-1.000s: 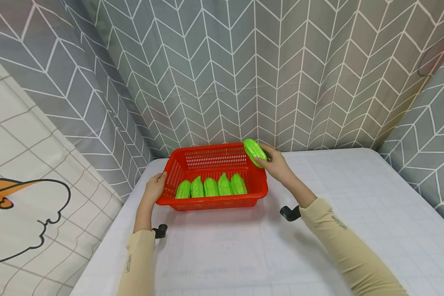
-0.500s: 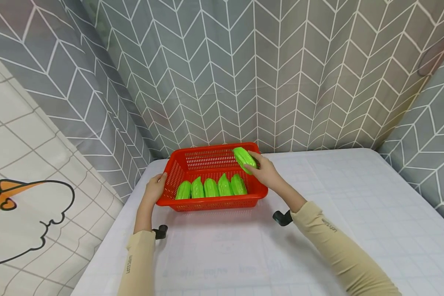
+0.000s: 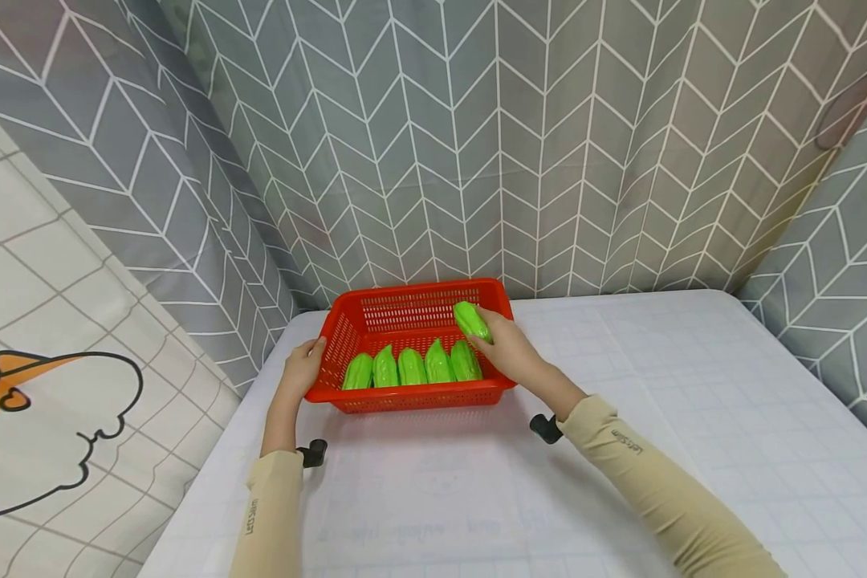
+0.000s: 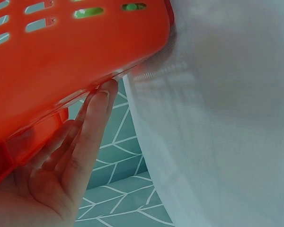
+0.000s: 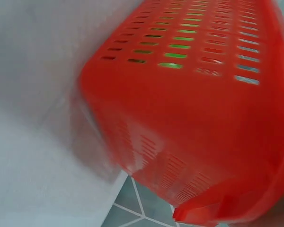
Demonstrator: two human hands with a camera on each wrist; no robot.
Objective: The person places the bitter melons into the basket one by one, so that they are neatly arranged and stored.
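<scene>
My right hand [image 3: 511,347] grips a bright green, ridged, gourd-shaped vegetable [image 3: 471,319] above the right part of a red plastic basket [image 3: 412,395]. Several similar green vegetables [image 3: 412,367] lie side by side in a row along the basket's front wall. At the left end, my left hand [image 3: 302,368] holds the rim. In the left wrist view, the fingers of that left hand [image 4: 78,146] reach along the outside of the basket's rim [image 4: 85,61]. The right wrist view shows mainly the basket's slotted wall [image 5: 170,99]; the held vegetable is hidden there.
The basket stands at the far edge of a table with a white cloth [image 3: 433,498]. Behind hangs a grey curtain [image 3: 433,144] with a white chevron pattern. A white grid-patterned cloth [image 3: 58,305] hangs at the left. Each wrist wears a small black camera [image 3: 545,428].
My right hand has carried the green vegetable left and down from the basket's right rim to over its inside. The left hand has stayed at the rim.
</scene>
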